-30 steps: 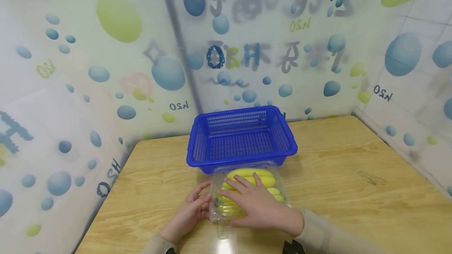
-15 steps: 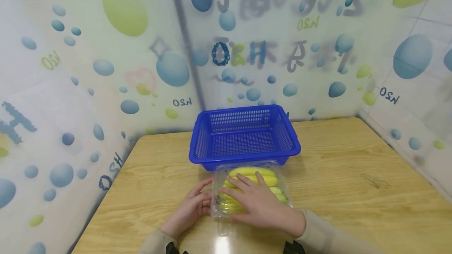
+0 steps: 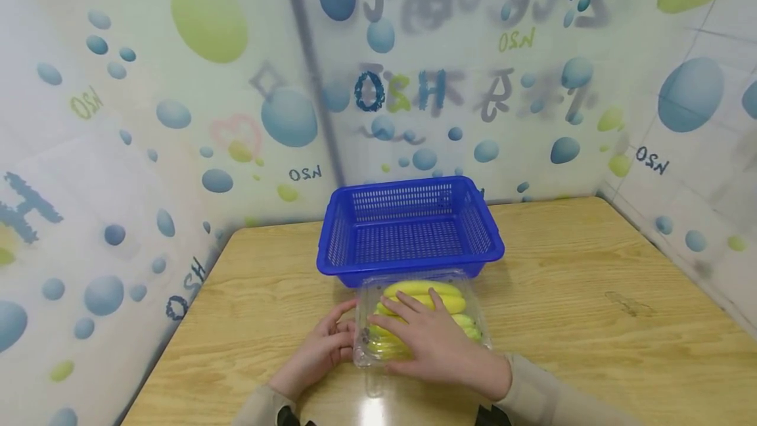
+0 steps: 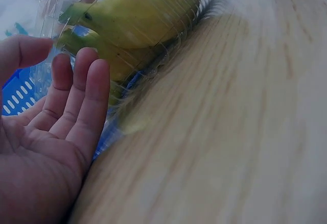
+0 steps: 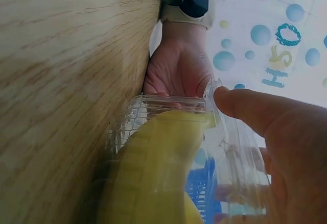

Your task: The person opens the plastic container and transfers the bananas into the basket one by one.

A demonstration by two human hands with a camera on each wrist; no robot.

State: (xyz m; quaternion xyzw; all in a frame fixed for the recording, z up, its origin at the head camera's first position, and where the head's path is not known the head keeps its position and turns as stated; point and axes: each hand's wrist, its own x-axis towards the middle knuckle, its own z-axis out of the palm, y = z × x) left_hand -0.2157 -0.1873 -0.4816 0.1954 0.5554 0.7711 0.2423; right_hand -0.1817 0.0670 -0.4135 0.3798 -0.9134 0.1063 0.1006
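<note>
clear box of bananas on the table, a hand at its side and a hand on its lid.
head view: clear box [image 3: 371,288] at lower centre of the frame, holding yellow bananas [image 3: 422,288], on the wooden table [image 3: 562,301]; right hand [image 3: 428,340] laid flat across the lid, fingers straight and spread apart, clamped on nothing; left hand [image 3: 325,345] at the box's left side, fingers loosely bent, not gripping; blue basket [image 3: 409,264] at centre, just beyond the box, contact between the two unclear. left wrist view: left hand at lower left, thumb apart from the fingers, fingertips by the box wall, contact cannot be told; bananas at upper centre. right wrist view: box at bottom centre, right thumb at its lid edge on the right, left hand at upper centre.
</note>
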